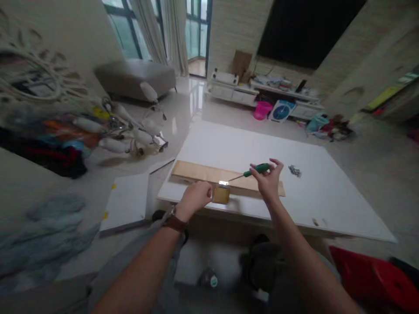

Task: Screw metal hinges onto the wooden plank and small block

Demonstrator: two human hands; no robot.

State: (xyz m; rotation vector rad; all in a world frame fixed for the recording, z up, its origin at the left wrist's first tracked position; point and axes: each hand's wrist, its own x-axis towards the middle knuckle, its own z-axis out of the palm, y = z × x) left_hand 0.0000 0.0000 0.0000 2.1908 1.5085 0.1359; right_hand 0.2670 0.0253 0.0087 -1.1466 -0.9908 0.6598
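Right hand (269,178): clamped on screwdriver (262,168) | left hand (196,197): curled, hold unclear; shiny metal piece (223,183) just beside

Across the room we see a large dark screen (307,32) on the wall, and below it a low white cabinet (232,93) with a brown board (241,62) leaning upright. In front of the cabinet we find a pink basket (262,110) just beside a box with a blue fan picture (281,110). To our left, pale curtains (175,35) hang by the windows, near a grey upholstered bench (137,74). Closer to us, a lamp with several white shades (113,145) lies beside a blurred, many-coloured heap (57,126). Something red (373,279), too blurred for us to name, sits at lower right.
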